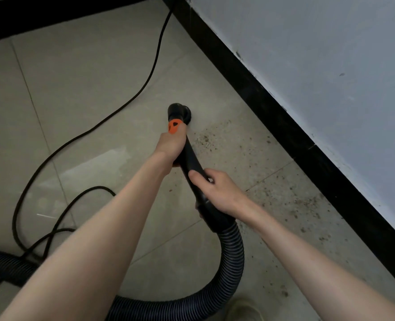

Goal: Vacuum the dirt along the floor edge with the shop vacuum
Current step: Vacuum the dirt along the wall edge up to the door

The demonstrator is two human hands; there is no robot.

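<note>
Nearest, the ribbed hose point(232, 258) loops along the bottom of the frame. Both hands grip the black wand point(191, 158): right hand point(219, 193) lower, left hand point(171, 144) beside the orange collar point(174, 126). Farther up, the round nozzle point(180, 112) touches the floor point(87, 93); dirt point(291, 205) lies along the black baseboard point(284, 117) at right.

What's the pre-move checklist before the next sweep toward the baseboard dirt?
1. Left hand grips the wand just below the orange collar: ok.
2. Right hand grips the wand's lower end above the ribbed hose: ok.
3. Nozzle down at the floor: ok; seal to the tile: cannot tell.
4. Dirt still spread along the black baseboard, right of the nozzle: not ok, uncleaned.
5. Power cord lies left of the nozzle, off the dirt path: ok.
6. Suction running: cannot tell.
</note>
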